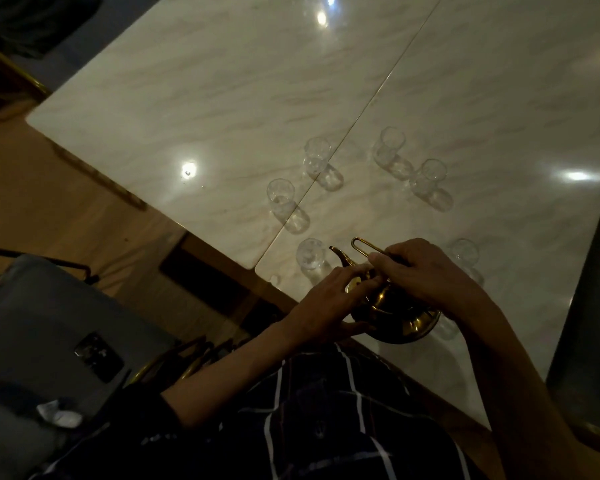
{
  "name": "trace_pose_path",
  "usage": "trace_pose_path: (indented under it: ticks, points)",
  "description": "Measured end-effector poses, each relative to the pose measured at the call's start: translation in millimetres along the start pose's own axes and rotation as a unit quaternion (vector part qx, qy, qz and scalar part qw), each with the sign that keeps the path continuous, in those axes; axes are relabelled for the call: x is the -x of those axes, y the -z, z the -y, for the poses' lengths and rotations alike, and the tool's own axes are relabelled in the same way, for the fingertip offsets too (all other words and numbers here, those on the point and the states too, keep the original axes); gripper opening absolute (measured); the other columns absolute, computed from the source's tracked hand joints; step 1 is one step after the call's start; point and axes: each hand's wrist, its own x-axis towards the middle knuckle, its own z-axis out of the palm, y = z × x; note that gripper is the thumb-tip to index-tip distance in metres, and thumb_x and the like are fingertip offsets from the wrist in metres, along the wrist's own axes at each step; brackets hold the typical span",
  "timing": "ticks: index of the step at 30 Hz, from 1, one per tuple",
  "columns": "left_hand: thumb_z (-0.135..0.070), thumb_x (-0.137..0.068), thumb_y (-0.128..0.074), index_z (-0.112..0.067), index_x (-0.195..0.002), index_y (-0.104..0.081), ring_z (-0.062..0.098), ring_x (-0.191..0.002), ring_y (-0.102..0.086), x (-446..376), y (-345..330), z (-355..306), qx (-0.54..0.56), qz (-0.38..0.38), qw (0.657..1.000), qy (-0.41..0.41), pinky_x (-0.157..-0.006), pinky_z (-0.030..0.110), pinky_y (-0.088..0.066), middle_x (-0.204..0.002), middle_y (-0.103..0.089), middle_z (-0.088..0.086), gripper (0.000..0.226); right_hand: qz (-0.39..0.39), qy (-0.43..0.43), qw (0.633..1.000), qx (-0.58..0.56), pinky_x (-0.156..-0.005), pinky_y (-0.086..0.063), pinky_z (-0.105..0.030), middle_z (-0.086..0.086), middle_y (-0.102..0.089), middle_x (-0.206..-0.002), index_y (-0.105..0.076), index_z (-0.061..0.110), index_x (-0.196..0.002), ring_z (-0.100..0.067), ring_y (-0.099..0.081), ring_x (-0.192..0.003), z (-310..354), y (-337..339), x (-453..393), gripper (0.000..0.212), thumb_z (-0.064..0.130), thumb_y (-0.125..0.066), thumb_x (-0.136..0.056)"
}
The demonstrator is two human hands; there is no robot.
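Observation:
A golden teapot (400,320) stands near the front edge of the marble table (222,116). Its spout points left and its wire handle loops above it. My right hand (426,271) grips that handle from the right. My left hand (329,299) lies over the pot's lid and left side, its straight fingers touching the top. Several small clear glasses stand around the pot: one (310,256) just beyond the spout, one (286,206) farther left, one (465,252) behind my right hand.
More clear glasses (321,164) (392,150) (428,183) stand farther back near the seam between the two marble slabs. A grey cushioned chair (49,323) with a dark phone (99,356) on it sits at my left. A dark column edge (589,289) rises at the right.

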Motion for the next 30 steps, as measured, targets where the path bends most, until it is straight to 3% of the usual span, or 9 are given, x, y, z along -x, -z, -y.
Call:
trace_pose_path:
  ticks: [7,11,14,24,30]
  points:
    - [-0.046,-0.085,-0.074,-0.019,-0.152,-0.034,0.026,-0.136,-0.038,-5,2,-8,0.008,-0.035,0.999,0.006,-0.106,0.034,-0.043,-0.154,-0.032,0.013,0.083,-0.014,0.018,0.998,-0.052,-0.064,-0.053,-0.043,-0.011,-0.067,-0.064,-0.071,0.014,-0.070,-0.030,-0.065,-0.063,-9,8,4,0.041,0.040,-0.054,-0.097]
    - [-0.048,-0.087,-0.071,-0.014,-0.153,-0.036,0.029,-0.138,-0.037,-12,-3,-14,-0.007,-0.046,0.999,0.020,-0.108,0.041,-0.042,-0.155,-0.031,0.016,0.081,-0.029,0.024,0.997,-0.071,-0.061,-0.048,-0.031,-0.002,-0.063,-0.059,-0.067,0.025,-0.062,-0.015,-0.061,-0.059,-11,15,3,0.039,0.036,-0.055,-0.097]
    - [-0.043,-0.088,-0.070,-0.012,-0.154,-0.030,0.032,-0.140,-0.036,-17,-8,-18,-0.013,-0.054,0.998,0.026,-0.110,0.043,-0.042,-0.156,-0.028,0.017,0.083,-0.025,0.030,0.997,-0.066,-0.065,-0.053,-0.037,-0.009,-0.068,-0.065,-0.072,0.021,-0.069,-0.025,-0.068,-0.066,-15,21,-1,0.037,0.037,-0.054,-0.097]
    - [-0.036,-0.093,-0.067,-0.011,-0.158,-0.021,0.029,-0.145,-0.033,-25,-19,-23,-0.019,-0.073,0.995,0.062,-0.115,0.034,-0.038,-0.162,-0.018,0.017,0.083,-0.012,0.038,0.999,-0.037,-0.068,-0.054,-0.039,-0.011,-0.070,-0.068,-0.072,0.013,-0.072,-0.025,-0.069,-0.068,-21,31,-21,0.043,0.043,-0.053,-0.096]
    - [-0.042,-0.091,-0.068,-0.014,-0.159,-0.019,0.028,-0.145,-0.033,-26,-6,-5,-0.007,-0.070,0.994,0.081,-0.111,0.041,-0.043,-0.163,-0.017,0.015,0.089,-0.009,0.041,0.999,-0.016,-0.065,-0.052,-0.039,-0.012,-0.068,-0.067,-0.071,0.011,-0.072,-0.026,-0.067,-0.065,-4,26,-41,0.044,0.040,-0.052,-0.098]
